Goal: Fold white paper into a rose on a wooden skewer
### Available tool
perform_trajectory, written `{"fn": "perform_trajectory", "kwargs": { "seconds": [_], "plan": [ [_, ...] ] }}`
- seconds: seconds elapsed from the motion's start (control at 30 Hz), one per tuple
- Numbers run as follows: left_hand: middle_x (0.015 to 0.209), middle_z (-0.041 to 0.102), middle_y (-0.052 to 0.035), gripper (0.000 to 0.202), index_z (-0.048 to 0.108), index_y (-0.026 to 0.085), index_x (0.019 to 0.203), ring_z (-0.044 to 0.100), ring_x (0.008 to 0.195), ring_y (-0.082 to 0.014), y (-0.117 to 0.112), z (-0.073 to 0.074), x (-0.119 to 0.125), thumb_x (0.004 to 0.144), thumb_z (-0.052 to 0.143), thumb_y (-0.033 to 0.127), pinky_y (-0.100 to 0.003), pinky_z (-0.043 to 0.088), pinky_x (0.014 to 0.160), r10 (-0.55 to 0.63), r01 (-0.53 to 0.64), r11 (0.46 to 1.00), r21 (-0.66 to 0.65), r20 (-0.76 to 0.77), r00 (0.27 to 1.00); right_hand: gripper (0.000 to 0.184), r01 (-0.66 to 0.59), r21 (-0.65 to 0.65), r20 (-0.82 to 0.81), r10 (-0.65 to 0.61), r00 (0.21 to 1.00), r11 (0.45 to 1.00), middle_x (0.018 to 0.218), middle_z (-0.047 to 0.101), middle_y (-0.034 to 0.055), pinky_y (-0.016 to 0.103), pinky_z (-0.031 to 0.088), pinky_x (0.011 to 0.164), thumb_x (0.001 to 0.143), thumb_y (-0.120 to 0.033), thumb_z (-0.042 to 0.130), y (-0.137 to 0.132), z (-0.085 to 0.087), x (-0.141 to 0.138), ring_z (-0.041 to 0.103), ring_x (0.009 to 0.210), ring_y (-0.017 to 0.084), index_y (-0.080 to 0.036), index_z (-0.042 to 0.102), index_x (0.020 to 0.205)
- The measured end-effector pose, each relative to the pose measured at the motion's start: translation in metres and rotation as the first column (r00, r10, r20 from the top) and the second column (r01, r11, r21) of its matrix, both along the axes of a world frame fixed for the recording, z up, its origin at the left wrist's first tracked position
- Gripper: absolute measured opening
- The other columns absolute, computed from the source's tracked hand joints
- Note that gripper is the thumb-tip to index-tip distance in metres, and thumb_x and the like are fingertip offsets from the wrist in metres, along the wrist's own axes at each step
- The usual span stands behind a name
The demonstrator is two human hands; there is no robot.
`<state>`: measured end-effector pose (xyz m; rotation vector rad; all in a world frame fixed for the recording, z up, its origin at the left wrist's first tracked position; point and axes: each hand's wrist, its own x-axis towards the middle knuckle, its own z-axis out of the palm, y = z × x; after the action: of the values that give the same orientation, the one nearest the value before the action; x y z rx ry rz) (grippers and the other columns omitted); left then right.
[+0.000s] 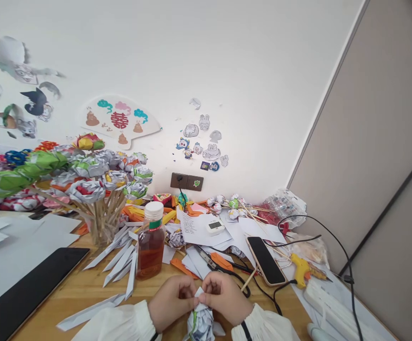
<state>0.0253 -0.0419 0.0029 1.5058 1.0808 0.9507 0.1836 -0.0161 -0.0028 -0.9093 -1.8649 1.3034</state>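
My left hand (172, 300) and my right hand (225, 298) meet at the bottom middle, just above the wooden table (74, 289). Both pinch the top of a folded paper flower (201, 319) of white printed paper, fingers closed on its upper edge. White sleeves cover both wrists. A plastic bottle of amber liquid (151, 241) with a white cap stands just beyond my left hand. Folded white paper strips (120, 260) lie fanned out to its left.
A jar of paper flowers on wooden sticks (99, 189) stands at left, a black tablet (28, 284) beside it. A phone (265, 259), a yellow glue gun (301, 270), black cables, a power strip (334, 303) and loose papers crowd the right side. The wall carries stickers.
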Motion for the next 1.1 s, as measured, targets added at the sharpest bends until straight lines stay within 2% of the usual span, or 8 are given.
{"fn": "perform_trajectory", "kwargs": {
  "seconds": [0.13,0.23,0.37,0.47,0.53,0.73,1.0,1.1],
  "plan": [
    [0.047,0.048,0.0070,0.018,0.052,0.015,0.056,0.043,0.046,-0.0084,0.000,0.004,-0.001,0.060,0.062,0.029,-0.019,0.032,0.045,0.001,-0.001,1.000,0.017,-0.005,1.000,0.010,0.028,0.074,0.037,-0.030,0.999,0.997,0.057,0.048,-0.0051,0.019,0.033,0.049,0.064,-0.021,0.062,0.001,0.002,0.000,0.043,0.051,0.008,-0.015,0.054,0.064],
    [0.064,0.059,0.0018,0.017,0.059,0.014,0.073,0.053,0.061,-0.0123,-0.001,0.010,-0.006,0.064,0.058,0.029,-0.023,0.042,0.059,-0.070,0.069,0.997,0.024,0.033,0.997,0.009,0.109,0.095,-0.005,-0.109,0.994,0.990,0.057,0.047,-0.0048,0.019,0.033,0.051,0.066,-0.021,0.059,0.002,0.007,0.001,0.044,0.053,0.009,-0.016,0.052,0.063],
    [0.097,0.060,-0.0043,0.050,0.050,0.020,0.107,0.055,0.083,-0.0186,-0.005,0.008,-0.012,0.059,0.063,0.024,-0.030,0.045,0.073,-0.192,0.193,0.973,0.122,-0.027,0.981,0.015,0.252,0.088,-0.114,-0.241,0.964,0.964,0.054,0.043,-0.0061,0.020,0.032,0.050,0.067,-0.026,0.060,0.003,0.010,0.000,0.042,0.052,0.009,-0.017,0.049,0.064],
    [0.121,0.047,-0.0066,0.090,0.036,0.025,0.122,0.045,0.105,-0.0267,-0.008,-0.003,-0.008,0.040,0.073,0.011,-0.037,0.036,0.090,-0.088,0.131,0.955,0.265,-0.165,0.982,0.023,0.308,0.022,-0.206,-0.297,0.932,0.951,0.052,0.042,-0.0070,0.020,0.032,0.050,0.064,-0.033,0.064,0.005,0.006,-0.003,0.042,0.050,0.009,-0.017,0.046,0.064],
    [0.125,0.044,-0.0063,0.089,0.035,0.026,0.122,0.038,0.113,-0.0284,-0.009,-0.012,-0.004,0.043,0.069,0.005,-0.039,0.029,0.097,0.055,0.026,0.944,0.328,-0.234,0.971,0.027,0.291,-0.040,-0.227,-0.292,0.929,0.956,0.052,0.044,-0.0064,0.020,0.033,0.050,0.063,-0.039,0.064,0.007,0.003,-0.003,0.043,0.050,0.010,-0.017,0.048,0.068],
    [0.125,0.045,-0.0073,0.080,0.038,0.026,0.121,0.040,0.113,-0.0286,-0.010,-0.023,0.001,0.048,0.067,0.010,-0.037,0.030,0.097,0.129,-0.001,0.929,0.371,-0.319,0.939,0.028,0.146,-0.084,-0.144,-0.157,0.977,0.986,0.051,0.050,-0.0035,0.022,0.037,0.050,0.062,-0.041,0.064,0.007,0.000,-0.001,0.048,0.048,0.011,-0.014,0.056,0.066],
    [0.110,0.057,-0.0055,0.064,0.046,0.025,0.111,0.050,0.101,-0.0252,-0.014,-0.004,0.004,0.052,0.062,0.007,-0.035,0.038,0.090,0.171,-0.035,0.907,0.420,-0.291,0.941,0.022,0.188,0.121,-0.069,-0.181,0.981,0.975,0.069,0.060,0.0038,0.027,0.041,0.063,0.074,-0.035,0.055,-0.001,0.014,0.001,0.055,0.067,0.016,-0.015,0.064,0.070],
    [0.105,0.059,-0.0055,0.057,0.049,0.024,0.107,0.052,0.097,-0.0243,-0.013,-0.003,0.002,0.054,0.062,0.008,-0.034,0.040,0.087,0.211,-0.070,0.892,0.447,-0.275,0.938,0.031,0.147,0.044,-0.124,-0.141,0.982,0.988,0.084,0.061,0.0077,0.029,0.044,0.068,0.076,-0.043,0.051,-0.001,0.016,0.004,0.056,0.078,0.019,-0.016,0.064,0.085]
  ]
}}
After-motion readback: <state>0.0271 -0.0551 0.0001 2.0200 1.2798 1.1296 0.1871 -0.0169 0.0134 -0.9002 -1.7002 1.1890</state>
